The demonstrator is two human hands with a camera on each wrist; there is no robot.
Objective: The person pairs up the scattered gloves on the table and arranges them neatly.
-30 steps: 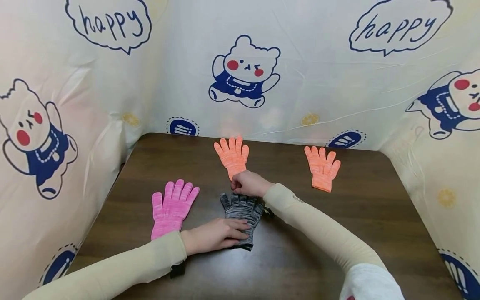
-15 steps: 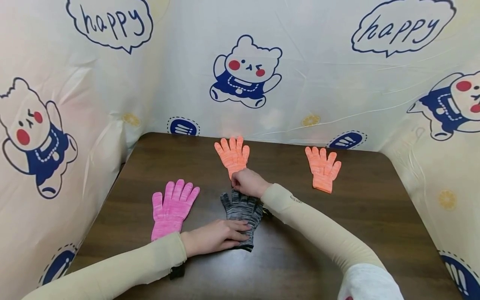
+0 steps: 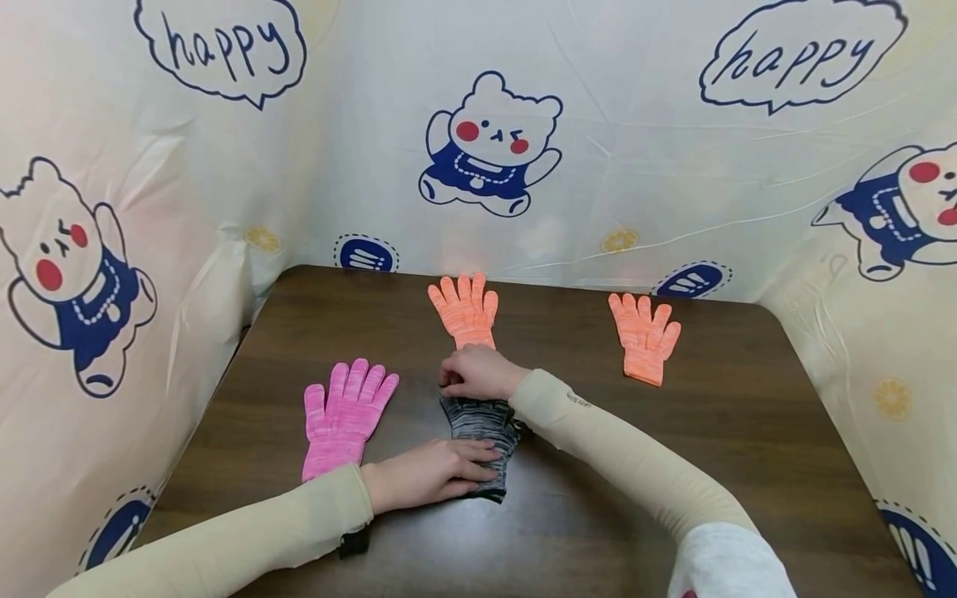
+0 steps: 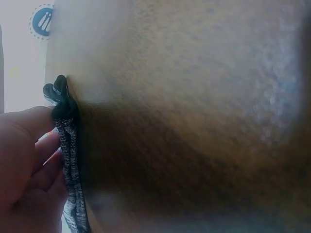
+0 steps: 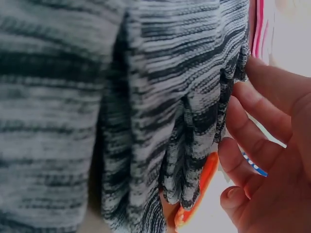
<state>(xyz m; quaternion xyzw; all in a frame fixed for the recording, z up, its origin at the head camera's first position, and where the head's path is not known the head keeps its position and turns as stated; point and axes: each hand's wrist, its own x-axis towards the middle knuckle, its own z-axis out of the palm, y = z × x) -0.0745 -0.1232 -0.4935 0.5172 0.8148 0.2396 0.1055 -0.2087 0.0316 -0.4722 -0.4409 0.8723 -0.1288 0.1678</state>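
Observation:
A grey-and-black striped knit glove [image 3: 482, 428] lies on the table between both hands, its fingers pointing away. My left hand [image 3: 437, 472] rests on it near the cuff, fingers stretched flat across the knit. In the left wrist view, the dark cuff edge [image 4: 64, 109] shows layers lying together beside the thumb. My right hand [image 3: 482, 371] is over the glove's far end and covers most of its fingers. Its thumb and curled fingers pinch the tip of the leftmost glove finger. The right wrist view has the striped knit [image 5: 180, 63] close up, with the thumb [image 5: 272, 82] against its edge.
A pink glove [image 3: 347, 415] lies flat to the left, its cuff end next to the left sleeve. One orange glove [image 3: 467, 311] lies just beyond the right hand, another orange glove [image 3: 645, 340] at the back right. Printed cloth [image 3: 359, 149] surrounds the brown table [image 3: 568, 332].
My right hand has shifted left across the glove's fingertips, from the middle fingers to the leftmost one, and now covers more of them. The left hand has stayed in place.

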